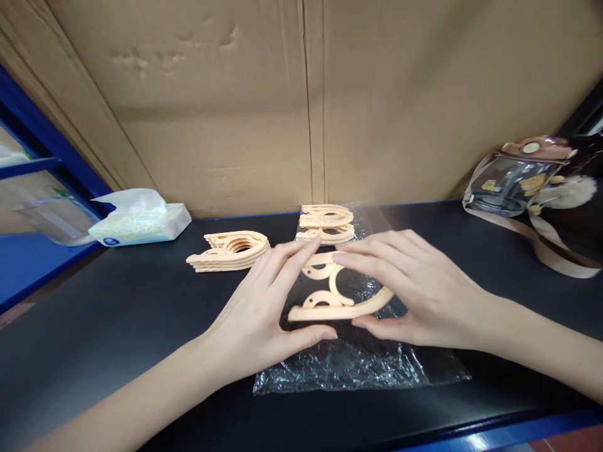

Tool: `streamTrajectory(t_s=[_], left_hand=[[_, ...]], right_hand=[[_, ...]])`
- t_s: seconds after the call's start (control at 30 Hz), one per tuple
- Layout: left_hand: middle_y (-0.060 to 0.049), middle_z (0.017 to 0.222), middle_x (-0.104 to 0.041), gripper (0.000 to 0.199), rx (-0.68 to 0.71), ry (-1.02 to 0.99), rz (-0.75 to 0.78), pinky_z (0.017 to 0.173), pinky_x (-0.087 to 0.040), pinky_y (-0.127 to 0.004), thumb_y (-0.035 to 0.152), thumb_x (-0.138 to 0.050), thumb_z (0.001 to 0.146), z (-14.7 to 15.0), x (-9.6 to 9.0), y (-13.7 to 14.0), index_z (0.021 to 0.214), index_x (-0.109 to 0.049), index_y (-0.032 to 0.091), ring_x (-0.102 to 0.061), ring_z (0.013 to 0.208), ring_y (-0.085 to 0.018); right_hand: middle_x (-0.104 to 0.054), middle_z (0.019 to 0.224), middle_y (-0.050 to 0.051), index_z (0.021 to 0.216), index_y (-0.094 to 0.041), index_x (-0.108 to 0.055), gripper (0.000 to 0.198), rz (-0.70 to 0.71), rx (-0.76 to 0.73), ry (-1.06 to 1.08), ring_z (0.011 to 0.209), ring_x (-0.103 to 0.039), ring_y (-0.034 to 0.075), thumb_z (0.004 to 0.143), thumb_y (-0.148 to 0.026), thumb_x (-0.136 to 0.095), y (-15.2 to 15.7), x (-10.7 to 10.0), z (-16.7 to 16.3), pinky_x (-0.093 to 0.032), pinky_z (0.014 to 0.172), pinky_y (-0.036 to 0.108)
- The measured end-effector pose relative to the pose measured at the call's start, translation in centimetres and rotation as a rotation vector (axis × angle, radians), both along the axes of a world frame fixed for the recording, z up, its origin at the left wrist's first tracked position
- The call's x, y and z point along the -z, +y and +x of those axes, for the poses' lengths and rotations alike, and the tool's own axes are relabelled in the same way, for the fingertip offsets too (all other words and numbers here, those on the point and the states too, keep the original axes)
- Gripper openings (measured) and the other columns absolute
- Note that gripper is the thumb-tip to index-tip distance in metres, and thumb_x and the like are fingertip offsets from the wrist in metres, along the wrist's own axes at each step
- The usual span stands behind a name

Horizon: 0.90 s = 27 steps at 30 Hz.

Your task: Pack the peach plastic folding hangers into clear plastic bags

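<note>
Between my two hands is a beige folding clothes hanger point(330, 312), folded into a compact loop with small curved arms inside. My left hand point(266, 301) closes around its left end, thumb along the near edge and fingers at the far edge. From the other side my right hand point(414, 289) grips the right end, with its fingers covering part of the far rim. Under the hanger lies a clear plastic bag point(348, 367), flat and wrinkled. More folded hangers point(327, 216) rest on the bag's far end. A stack of several similar hangers point(230, 251) sits left of the bag.
A tissue pack point(141, 223) stands at the back left, beside a blue frame point(28, 166). At the right is a clear water bottle point(513, 182) with a strap point(541, 245) trailing over the black tabletop point(141, 301). Cardboard point(211, 125) walls the back.
</note>
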State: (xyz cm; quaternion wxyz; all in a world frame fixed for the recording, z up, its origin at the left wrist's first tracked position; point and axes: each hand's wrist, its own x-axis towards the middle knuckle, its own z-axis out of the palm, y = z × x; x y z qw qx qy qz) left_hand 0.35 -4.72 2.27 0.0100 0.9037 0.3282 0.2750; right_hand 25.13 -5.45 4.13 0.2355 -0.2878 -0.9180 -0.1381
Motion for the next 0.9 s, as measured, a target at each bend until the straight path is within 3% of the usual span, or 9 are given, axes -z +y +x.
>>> streamTrajectory(t_s=[0.1, 0.2, 0.33, 0.4, 0.53, 0.67, 0.8, 0.9], left_hand=[[-0.008, 0.153, -0.024, 0.075, -0.044, 0.006, -0.103, 0.114, -0.030, -0.043, 0.046, -0.054, 0.090, -0.9, -0.7, 0.7, 0.149, -0.013, 0.026, -0.028, 0.139, -0.027], [-0.003, 0.152, -0.031, 0.056, -0.092, 0.087, -0.218, 0.115, -0.029, -0.040, 0.039, -0.043, 0.096, -2.5, -1.4, 1.7, 0.147, -0.023, 0.028, -0.032, 0.138, -0.023], [-0.001, 0.154, -0.030, 0.060, -0.096, 0.302, -0.346, 0.115, -0.028, -0.044, 0.048, -0.045, 0.094, -4.5, -1.7, 2.7, 0.148, -0.025, 0.031, -0.030, 0.140, -0.025], [0.000, 0.156, -0.025, 0.066, -0.098, 0.401, -0.406, 0.116, -0.024, -0.048, 0.054, -0.046, 0.092, -5.0, -1.6, 2.7, 0.149, -0.023, 0.031, -0.024, 0.142, -0.028], [0.001, 0.158, -0.016, 0.070, -0.107, 0.521, -0.514, 0.117, -0.019, -0.050, 0.060, -0.042, 0.091, -5.1, -1.2, 2.4, 0.150, -0.020, 0.030, -0.015, 0.144, -0.028], [0.002, 0.158, -0.009, 0.072, -0.114, 0.569, -0.559, 0.117, -0.015, -0.049, 0.063, -0.038, 0.091, -4.7, -1.2, 2.3, 0.151, -0.017, 0.030, -0.008, 0.145, -0.028], [0.002, 0.158, 0.001, 0.078, -0.144, 0.604, -0.607, 0.116, -0.013, -0.052, 0.067, -0.039, 0.088, -4.6, -1.4, 2.3, 0.151, -0.010, 0.031, -0.001, 0.145, -0.030], [0.000, 0.158, -0.001, 0.082, -0.131, 0.577, -0.608, 0.115, -0.015, -0.053, 0.069, -0.043, 0.086, -4.6, -1.4, 2.1, 0.151, -0.011, 0.031, -0.002, 0.144, -0.032]], right_hand=[[-0.060, 0.123, 0.009, 0.135, -0.021, -0.044, 0.065, -0.099, 0.128, 0.002, 0.108, -0.054, 0.029, 0.077, -0.041, -0.066, 0.9, -1.5, 2.0, -0.044, 0.087, 0.042], [-0.060, 0.122, 0.006, 0.132, -0.027, -0.046, 0.066, -0.290, 0.258, -0.010, 0.106, -0.056, 0.028, 0.074, -0.049, -0.067, 2.0, -3.3, 5.1, -0.047, 0.085, 0.040], [-0.060, 0.125, 0.007, 0.132, -0.028, -0.046, 0.064, -0.573, 0.460, -0.069, 0.101, -0.061, 0.028, 0.075, -0.050, -0.065, 2.9, -4.6, 8.4, -0.049, 0.079, 0.036], [-0.061, 0.123, 0.007, 0.131, -0.029, -0.047, 0.065, -0.637, 0.526, -0.125, 0.097, -0.062, 0.027, 0.073, -0.050, -0.066, 3.0, -4.4, 9.2, -0.050, 0.076, 0.035], [-0.061, 0.124, 0.003, 0.136, -0.035, -0.043, 0.074, -0.685, 0.434, -0.201, 0.101, -0.062, 0.026, 0.068, -0.045, -0.070, 3.0, -3.2, 9.6, -0.051, 0.079, 0.033], [-0.062, 0.123, 0.006, 0.140, -0.030, -0.042, 0.075, -0.746, 0.374, -0.173, 0.101, -0.063, 0.028, 0.070, -0.042, -0.067, 2.8, -2.5, 8.6, -0.052, 0.079, 0.034], [-0.054, 0.134, 0.009, 0.144, -0.026, -0.036, 0.080, -0.753, 0.281, -0.156, 0.112, -0.058, 0.030, 0.072, -0.044, -0.067, 2.9, -2.2, 6.8, -0.049, 0.089, 0.036], [-0.045, 0.141, 0.010, 0.147, -0.023, -0.030, 0.086, -0.733, 0.197, -0.138, 0.123, -0.049, 0.030, 0.073, -0.044, -0.068, 3.0, -1.5, 5.0, -0.044, 0.099, 0.039]])
